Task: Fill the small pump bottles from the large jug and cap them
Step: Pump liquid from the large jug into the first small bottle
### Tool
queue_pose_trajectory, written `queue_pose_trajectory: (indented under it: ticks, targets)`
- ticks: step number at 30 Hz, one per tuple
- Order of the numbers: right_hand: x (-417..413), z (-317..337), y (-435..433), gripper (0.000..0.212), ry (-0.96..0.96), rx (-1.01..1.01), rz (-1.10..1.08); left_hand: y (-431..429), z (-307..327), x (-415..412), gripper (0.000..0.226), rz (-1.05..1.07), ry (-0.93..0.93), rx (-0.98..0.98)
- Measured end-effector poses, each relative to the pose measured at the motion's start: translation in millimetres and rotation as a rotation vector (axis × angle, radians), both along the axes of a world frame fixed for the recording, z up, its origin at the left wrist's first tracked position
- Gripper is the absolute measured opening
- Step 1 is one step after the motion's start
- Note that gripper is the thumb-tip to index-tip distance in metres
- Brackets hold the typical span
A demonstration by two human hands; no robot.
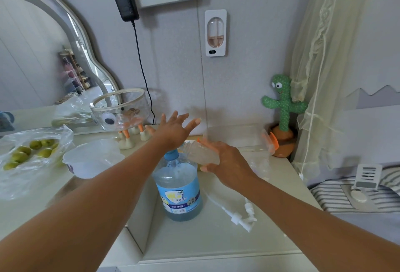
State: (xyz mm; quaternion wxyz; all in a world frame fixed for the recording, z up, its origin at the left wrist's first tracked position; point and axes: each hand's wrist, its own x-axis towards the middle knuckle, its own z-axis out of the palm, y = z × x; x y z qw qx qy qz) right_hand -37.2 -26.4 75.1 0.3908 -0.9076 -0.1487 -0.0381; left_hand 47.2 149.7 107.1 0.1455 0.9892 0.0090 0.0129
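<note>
The large jug [178, 187], clear with blue liquid, a blue label and a blue cap, stands upright on the lower white shelf. My left hand [175, 130] hovers above and just behind its cap, fingers spread, holding nothing. My right hand [225, 163] grips a small clear bottle [199, 151], tilted on its side to the right of the jug's neck. Two white pump heads with long tubes [238, 215] lie on the shelf to the right of the jug.
A bag of green fruit [28, 152] and a white bowl [91, 158] sit at the left. A glass bowl on duck feet [120, 109] and a mirror [43, 59] stand behind. A cactus toy [282, 109] is in the right corner, and a curtain and striped bedding are at the right.
</note>
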Motion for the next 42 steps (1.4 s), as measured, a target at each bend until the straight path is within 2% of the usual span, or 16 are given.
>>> queue_pose_trajectory:
  ticks: [2, 5, 7, 8, 11, 13, 14, 18, 22, 25, 28, 33, 34, 37, 40, 42]
  targets:
    - [-1.9, 1.3, -1.1, 0.063, -0.001, 0.009, 0.011, -2.1, 4.6, -3.3, 0.106, -0.012, -0.017, -0.015]
    - [-3.7, 5.1, -2.4, 0.064, -0.015, -0.003, 0.020, -2.2, 10.7, -9.1, 0.102, 0.017, -0.010, -0.064]
    - [-4.2, 6.4, -2.4, 0.063, -0.024, 0.000, 0.025, 0.2, 12.6, -9.3, 0.124, -0.049, 0.002, 0.007]
    - [-4.1, 6.7, -2.5, 0.063, -0.028, 0.004, 0.026, -0.6, 14.5, -10.8, 0.124, -0.071, 0.002, 0.018]
    - [-3.0, 4.9, -2.6, 0.063, -0.031, 0.014, 0.023, -5.2, 16.0, -15.7, 0.079, -0.053, -0.034, -0.038]
    - [-0.7, 2.4, -2.1, 0.063, -0.027, 0.019, 0.016, -7.9, 14.5, -16.6, 0.069, -0.060, -0.020, 0.015]
    - [0.8, 1.4, -1.7, 0.064, -0.024, 0.020, 0.013, -7.6, 12.4, -15.5, 0.074, -0.046, -0.014, 0.028]
    - [2.1, -1.0, -1.5, 0.064, -0.008, 0.026, 0.015, 2.7, 1.6, -1.1, 0.118, -0.023, 0.000, 0.075]
    - [-1.5, -0.1, -1.8, 0.065, -0.010, 0.024, 0.007, -1.5, 7.2, -8.2, 0.099, 0.000, 0.025, 0.005]
    - [-2.2, 4.4, -1.7, 0.064, -0.015, 0.028, 0.009, -2.4, 12.5, -12.2, 0.100, 0.001, -0.005, -0.069]
    - [-1.4, 6.7, -2.0, 0.064, -0.024, 0.019, 0.014, -4.0, 18.5, -18.3, 0.080, -0.034, 0.002, -0.060]
    - [2.5, 4.0, -2.0, 0.063, -0.026, 0.002, 0.013, -12.2, 20.3, -23.2, 0.069, -0.051, 0.004, -0.041]
    - [4.7, 2.6, -1.7, 0.064, -0.019, -0.004, 0.012, -12.0, 17.7, -21.3, 0.072, -0.051, 0.014, -0.019]
    - [4.1, -1.4, -0.6, 0.066, 0.008, -0.009, 0.017, -1.9, 5.6, -11.3, 0.108, -0.019, 0.017, 0.021]
    - [0.6, -1.4, -1.6, 0.065, -0.004, 0.014, 0.025, -1.3, 4.6, -9.1, 0.107, 0.010, 0.013, -0.010]
    - [0.3, -0.1, -1.7, 0.065, -0.011, 0.022, 0.015, -4.4, 11.4, -15.3, 0.117, 0.028, -0.027, -0.080]
